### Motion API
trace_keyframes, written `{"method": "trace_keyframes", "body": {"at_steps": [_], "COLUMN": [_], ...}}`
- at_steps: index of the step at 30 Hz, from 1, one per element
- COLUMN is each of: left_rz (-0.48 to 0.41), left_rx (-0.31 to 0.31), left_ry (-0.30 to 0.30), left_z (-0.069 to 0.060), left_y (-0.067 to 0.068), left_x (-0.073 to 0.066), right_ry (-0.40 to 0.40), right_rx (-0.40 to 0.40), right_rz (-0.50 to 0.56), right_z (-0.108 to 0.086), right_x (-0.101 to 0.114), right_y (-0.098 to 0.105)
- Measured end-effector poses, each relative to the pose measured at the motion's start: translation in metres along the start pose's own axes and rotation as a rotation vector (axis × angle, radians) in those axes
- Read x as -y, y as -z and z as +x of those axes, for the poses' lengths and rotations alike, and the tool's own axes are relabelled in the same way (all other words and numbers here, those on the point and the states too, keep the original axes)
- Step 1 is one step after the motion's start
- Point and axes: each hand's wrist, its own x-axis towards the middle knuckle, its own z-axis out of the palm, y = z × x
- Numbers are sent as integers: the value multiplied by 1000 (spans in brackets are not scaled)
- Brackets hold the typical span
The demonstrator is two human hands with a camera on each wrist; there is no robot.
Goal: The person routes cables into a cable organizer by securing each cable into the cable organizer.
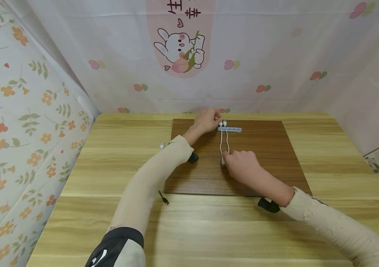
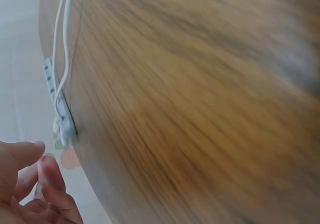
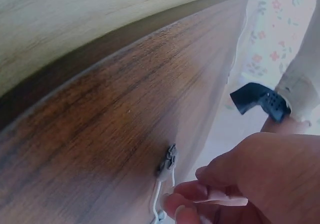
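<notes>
A pale blue cable clip strip point(image 1: 234, 129) lies near the far edge of the dark wood-grain board point(image 1: 266, 159). Two white charging cables point(image 1: 221, 142) run from its left end towards me. My left hand point(image 1: 206, 120) is just left of that end; in the left wrist view its thumb and fingers bend loosely with nothing between them. Beside the cables' near ends, which carry metal-tipped connectors point(image 3: 169, 161), is my right hand point(image 1: 244, 166). Its curled fingertips point(image 3: 172, 200) meet or nearly meet a cable; whether they pinch it is hidden.
Left of the board a small white connector point(image 1: 162, 145) lies on the light wood table point(image 1: 109, 174). A black cable end with a plug point(image 1: 164, 200) lies near my left forearm. Patterned curtains point(image 1: 243, 55) hang behind and at the left.
</notes>
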Motion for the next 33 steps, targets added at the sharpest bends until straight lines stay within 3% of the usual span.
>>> {"method": "trace_keyframes", "body": {"at_steps": [4,10,15,20,33], "left_rz": [8,-23,-68,-98,-90], "left_rx": [-12,17,60,102,74], "left_ry": [-11,-37,-69,-63,-118], "left_z": [-6,-21,-37,-56,-93], "left_y": [4,10,15,22,41], "left_x": [6,13,20,25,55], "right_ry": [2,41,54,69,98], "right_rx": [-43,-96,-106,-96,-122], "right_rz": [30,57,76,98,134], "right_z": [1,3,4,6,10], "right_x": [-1,-1,1,2,5], "right_y": [0,1,2,2,1]}}
